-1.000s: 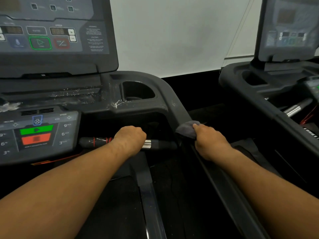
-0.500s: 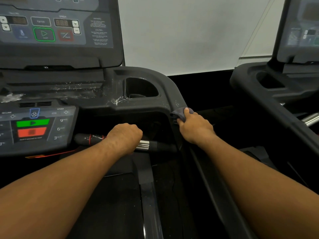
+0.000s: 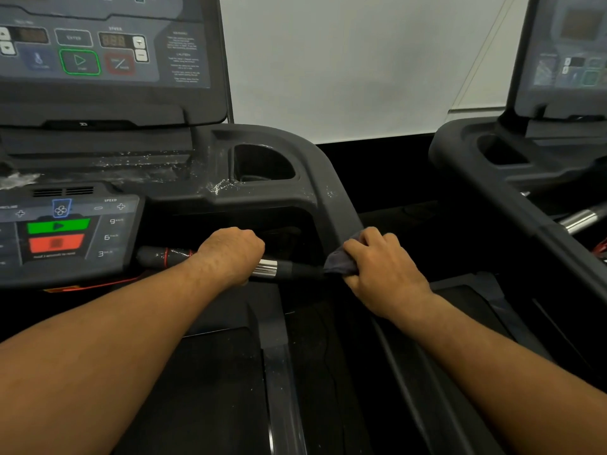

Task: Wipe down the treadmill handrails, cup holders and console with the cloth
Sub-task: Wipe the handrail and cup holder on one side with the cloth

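Right hand (image 3: 384,267) clamps a bunched dark cloth (image 3: 340,262) against the side handrail (image 3: 331,198), whose long axis runs from the cup holder (image 3: 262,165) toward the viewer. Left hand (image 3: 233,254) curls around the horizontal grip bar (image 3: 285,269), which ends beside the cloth.

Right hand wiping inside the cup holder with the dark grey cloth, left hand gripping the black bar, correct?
Not the cup holder. In the head view the right hand holds the dark grey cloth on the grey side handrail; left hand does grip the black bar.
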A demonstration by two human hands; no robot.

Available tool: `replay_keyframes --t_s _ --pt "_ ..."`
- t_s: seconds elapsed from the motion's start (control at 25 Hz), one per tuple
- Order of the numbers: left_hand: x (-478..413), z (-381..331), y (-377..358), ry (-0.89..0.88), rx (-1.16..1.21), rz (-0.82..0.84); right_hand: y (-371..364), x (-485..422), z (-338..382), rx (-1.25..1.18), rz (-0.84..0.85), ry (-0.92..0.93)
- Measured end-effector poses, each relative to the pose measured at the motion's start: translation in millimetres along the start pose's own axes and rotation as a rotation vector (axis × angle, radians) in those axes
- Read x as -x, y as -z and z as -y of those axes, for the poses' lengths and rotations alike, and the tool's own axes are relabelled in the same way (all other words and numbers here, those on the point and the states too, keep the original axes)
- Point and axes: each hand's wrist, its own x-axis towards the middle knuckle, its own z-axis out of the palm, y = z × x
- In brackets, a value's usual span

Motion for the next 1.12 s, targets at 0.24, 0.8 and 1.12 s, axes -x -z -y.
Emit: replay_keyframes --t_s 0.24,0.8,1.12 --pt "0.1 6.1 -9.3 0.007 0.015 -0.042 -1.0 -3.7 33.2 0.439 0.019 0.239" --pt "-2.7 18.4 -17.7 -0.082 0.023 -0.102 2.9 20.0 38.4 -0.185 0.026 -0.284" --pt "-1.5 18.3 -19.5 -0.100 0.002 -0.107 -15.0 20.8 40.2 0.236 0.248 -0.103"
